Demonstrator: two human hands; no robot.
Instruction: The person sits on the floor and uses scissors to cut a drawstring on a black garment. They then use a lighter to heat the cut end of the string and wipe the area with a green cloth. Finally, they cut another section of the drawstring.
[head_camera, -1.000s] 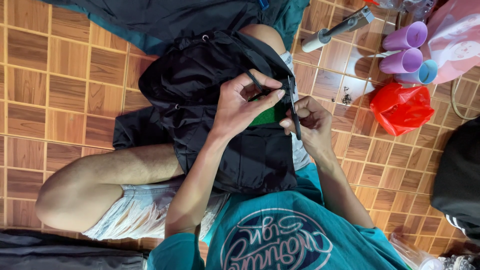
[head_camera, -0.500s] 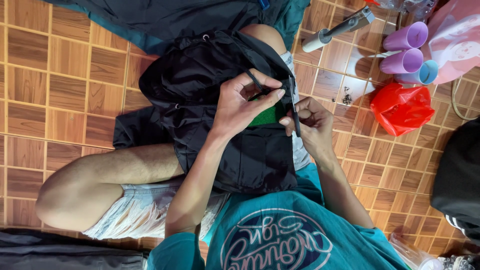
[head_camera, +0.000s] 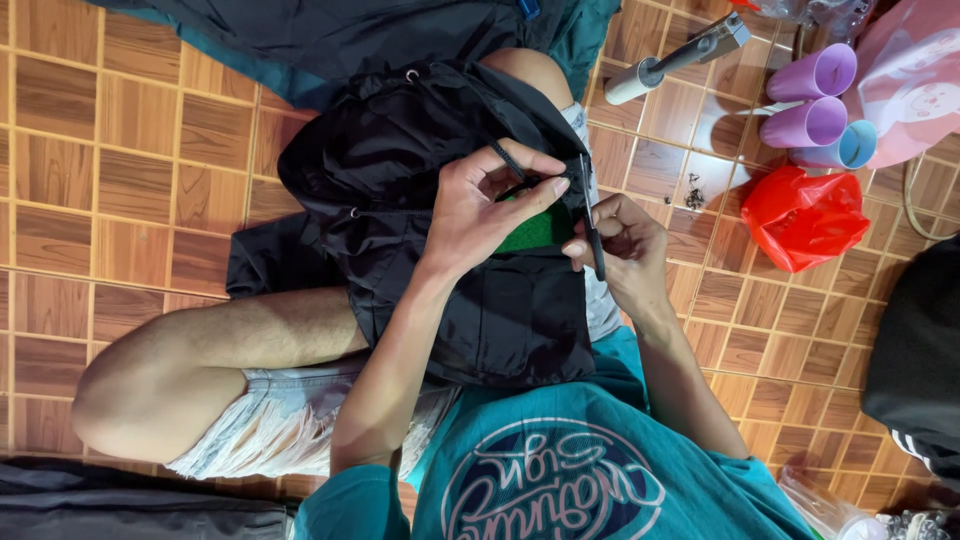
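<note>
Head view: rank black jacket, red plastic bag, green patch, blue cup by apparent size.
1. black jacket, by far the largest, draped over the lap.
2. red plastic bag.
3 and 4. green patch and blue cup look alike; the left hand partly covers the patch, so no ranking.

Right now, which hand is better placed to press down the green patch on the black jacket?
Probably the left hand: it grips the jacket with its thumb right above the green patch. The right hand is busy pinching a thin black strip.
</note>
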